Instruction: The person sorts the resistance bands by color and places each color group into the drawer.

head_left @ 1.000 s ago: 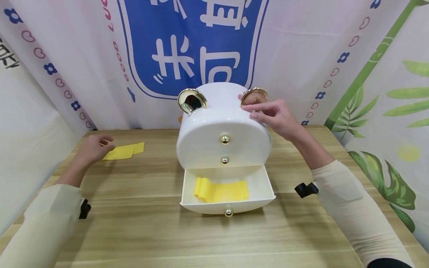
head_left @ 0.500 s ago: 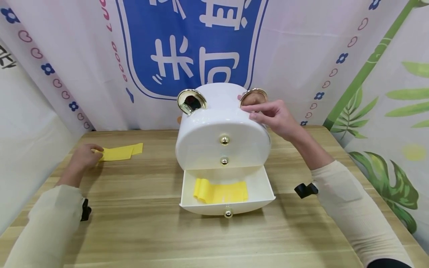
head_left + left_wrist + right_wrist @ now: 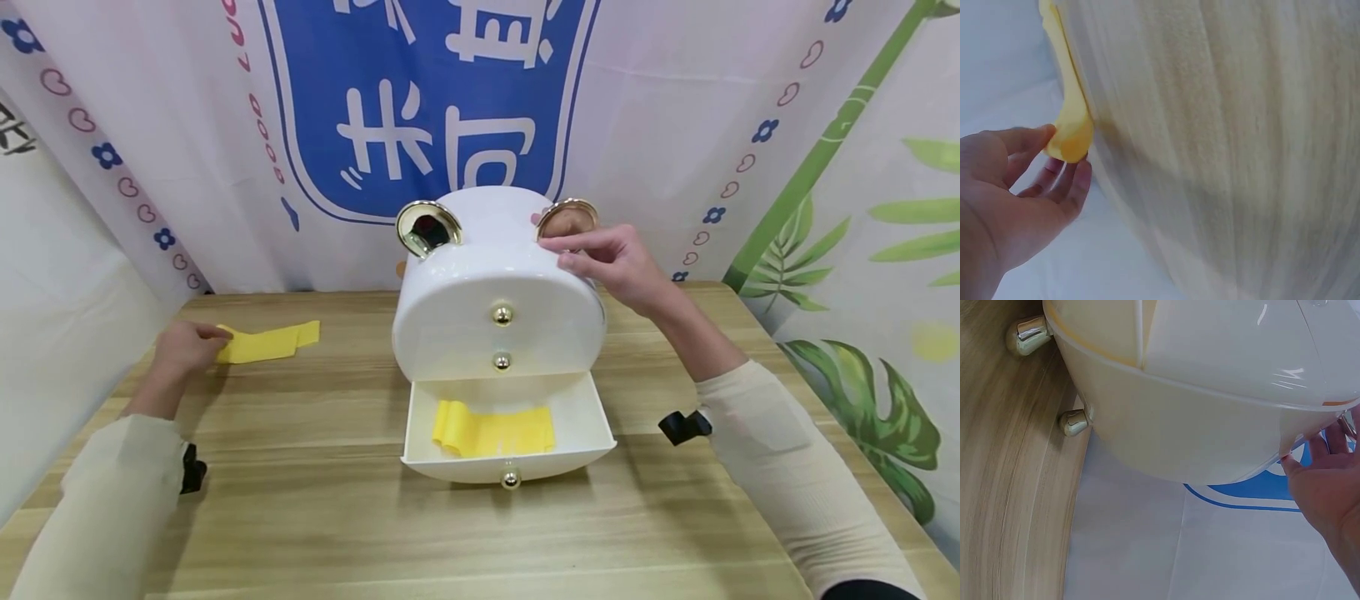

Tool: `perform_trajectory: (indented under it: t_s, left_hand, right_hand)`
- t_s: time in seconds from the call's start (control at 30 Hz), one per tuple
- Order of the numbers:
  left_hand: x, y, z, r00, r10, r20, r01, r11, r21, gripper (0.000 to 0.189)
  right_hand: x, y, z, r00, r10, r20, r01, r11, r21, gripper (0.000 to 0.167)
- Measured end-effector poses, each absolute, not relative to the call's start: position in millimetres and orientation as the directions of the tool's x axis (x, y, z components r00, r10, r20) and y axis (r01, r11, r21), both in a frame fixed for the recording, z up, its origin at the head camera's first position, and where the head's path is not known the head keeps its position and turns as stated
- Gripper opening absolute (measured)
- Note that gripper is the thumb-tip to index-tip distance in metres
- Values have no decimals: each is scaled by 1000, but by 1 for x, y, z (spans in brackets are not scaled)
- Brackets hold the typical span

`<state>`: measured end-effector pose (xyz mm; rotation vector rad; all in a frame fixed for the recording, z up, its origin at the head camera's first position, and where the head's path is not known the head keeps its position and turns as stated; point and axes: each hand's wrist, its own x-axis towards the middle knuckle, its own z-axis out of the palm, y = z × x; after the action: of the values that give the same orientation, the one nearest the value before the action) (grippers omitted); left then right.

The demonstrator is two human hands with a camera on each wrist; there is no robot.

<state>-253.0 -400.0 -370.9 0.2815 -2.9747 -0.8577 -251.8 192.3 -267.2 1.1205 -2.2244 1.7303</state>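
A white storage box (image 3: 495, 242) with round gold ears and gold knobs stands on the table. Its bottom drawer (image 3: 577, 417) is pulled out, and a partly rolled yellow strip (image 3: 498, 431) lies inside. My right hand (image 3: 622, 262) holds the box's right gold ear (image 3: 567, 220), with fingers on both sides of it. To the left, my left hand (image 3: 186, 348) pinches the near-left end of another yellow strip (image 3: 262, 345), which lies flat on the table. In the left wrist view this strip's end (image 3: 1071, 140) curves over between thumb and fingers.
The wooden table (image 3: 315, 500) has a patterned curtain (image 3: 637, 125) behind it and a leaf-printed curtain (image 3: 900, 275) at the right. The left gold ear (image 3: 428, 227) stands up from the box. Gold feet (image 3: 1074, 422) show under the box in the right wrist view.
My left hand has moved left and slightly down to the end of the yellow strip and now pinches it. The right hand stays on the gold ear.
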Motion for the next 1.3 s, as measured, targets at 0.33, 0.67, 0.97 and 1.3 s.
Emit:
perform_trajectory:
  t_s: [0.33,0.67,0.97,1.3]
  left_hand:
    - [-251,-387,-356,-998,-56,22,-37,857,514,27]
    - [-244,-350,-325,-995,99,-18,74,842,534,31]
    - [-239,-323,-293,-992,123,-41,70,774,629,39]
    - [-220,-299,-264,-977,189,-97,55,668,742,41]
  right_hand:
    - [-253,192,-267,-705,-495,507,-606,49,-794,29]
    - [-251,192,-267,-706,-494,507,-606,50,-794,29]
    - [-251,191,-266,-699,-500,511,-605,35,-795,30]
    - [-251,191,-266,-703,-496,510,-602,33,-798,30]
